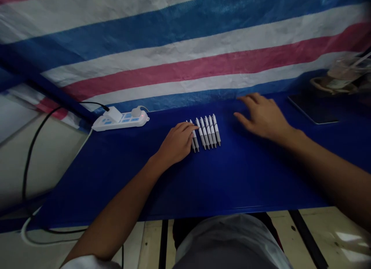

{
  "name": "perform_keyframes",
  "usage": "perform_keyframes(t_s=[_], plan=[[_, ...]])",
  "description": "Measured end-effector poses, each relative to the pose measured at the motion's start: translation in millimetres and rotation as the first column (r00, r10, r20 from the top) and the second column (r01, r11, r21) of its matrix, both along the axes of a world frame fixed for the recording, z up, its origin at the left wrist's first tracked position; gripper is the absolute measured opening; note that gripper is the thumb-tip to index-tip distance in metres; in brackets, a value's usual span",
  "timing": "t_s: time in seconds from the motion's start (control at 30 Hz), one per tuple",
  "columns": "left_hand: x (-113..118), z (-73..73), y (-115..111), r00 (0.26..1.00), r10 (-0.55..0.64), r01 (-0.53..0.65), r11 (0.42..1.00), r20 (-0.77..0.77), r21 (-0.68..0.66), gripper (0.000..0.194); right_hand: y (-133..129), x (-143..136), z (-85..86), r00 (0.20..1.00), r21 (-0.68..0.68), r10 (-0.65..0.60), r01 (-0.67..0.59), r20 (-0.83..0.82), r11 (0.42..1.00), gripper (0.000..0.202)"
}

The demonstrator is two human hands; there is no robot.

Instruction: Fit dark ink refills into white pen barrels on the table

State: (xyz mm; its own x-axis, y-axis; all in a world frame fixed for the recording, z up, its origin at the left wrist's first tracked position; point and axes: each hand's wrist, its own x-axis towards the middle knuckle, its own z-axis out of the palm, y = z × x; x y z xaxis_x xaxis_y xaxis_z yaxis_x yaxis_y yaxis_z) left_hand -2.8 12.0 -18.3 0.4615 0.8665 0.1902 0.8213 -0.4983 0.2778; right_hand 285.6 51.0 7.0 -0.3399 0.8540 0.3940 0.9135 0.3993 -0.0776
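Note:
Several white click pens with grey grips [206, 133] lie side by side on the blue table, their tips toward me. My left hand [178, 142] rests over the left end of the row. Its fingers lie across the pens there and partly hide them, and its index fingertip reaches the small gap in the row. No pen is lifted. To the right of the row, my right hand [262, 116] hovers above the table with thumb and fingers apart. It holds nothing and touches none of the pens.
A white power strip [121, 121] with plugged-in adapters sits at the table's back left, with a black cable [29, 157] hanging off the left side. At the right lie a dark tablet or phone [313, 109] and a plastic cup [339, 77]. Striped sheeting [174, 74] hangs behind.

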Motion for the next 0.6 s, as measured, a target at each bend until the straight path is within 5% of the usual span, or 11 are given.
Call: perform_keyframes(t_s=[0.1,0.2,0.33,0.47,0.6], plan=[[0.0,-0.5,-0.1,1.000,0.007,-0.007,1.000,-0.002,-0.006,0.043,7.4,20.0,15.7,0.951,-0.070,-0.304,0.308,0.061,0.949,0.068],[0.2,-1.4,0.3,1.000,0.005,-0.005,1.000,0.006,0.003,0.043,10.2,34.4,26.0,0.885,-0.195,-0.460,0.464,0.069,0.864,0.075],[1.0,-0.2,0.4,1.000,-0.007,0.007,1.000,0.023,0.011,0.040,17.2,47.6,27.8,0.795,-0.333,-0.602,0.591,0.083,0.735,0.078],[2.4,2.6,-0.1,1.000,0.006,-0.006,1.000,0.020,-0.001,0.040,24.6,54.8,22.3,0.755,-0.390,-0.643,0.634,0.128,0.667,0.075],[2.9,3.6,0.2,1.000,0.007,-0.007,1.000,0.018,-0.004,0.040,21.7,55.0,23.9,0.808,-0.311,-0.586,0.572,0.059,0.759,0.072]])
